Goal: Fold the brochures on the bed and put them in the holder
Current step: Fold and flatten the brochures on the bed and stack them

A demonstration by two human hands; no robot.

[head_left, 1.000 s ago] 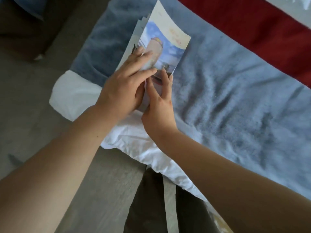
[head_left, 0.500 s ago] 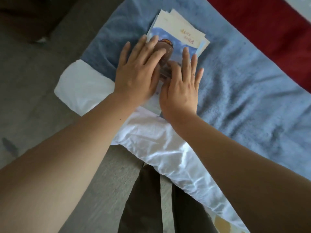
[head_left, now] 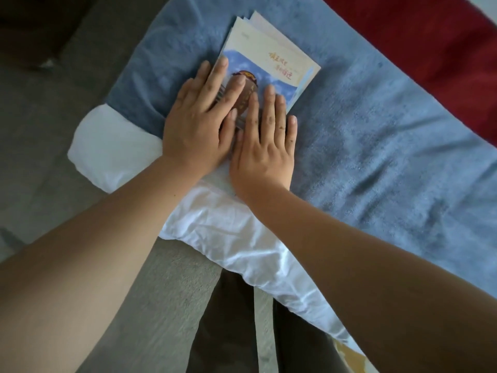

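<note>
On the bed's blue blanket [head_left: 376, 157], by the white sheet [head_left: 215, 224], the stack of folded brochures [head_left: 271, 57] lies flat. My left hand [head_left: 199, 122] and right hand [head_left: 263, 146] lie side by side on it, fingers straight, pressing, gripping nothing. The bedding looks soft, so I judge the crease needs firm, even pressure swept along the fold. I see no holder.
</note>
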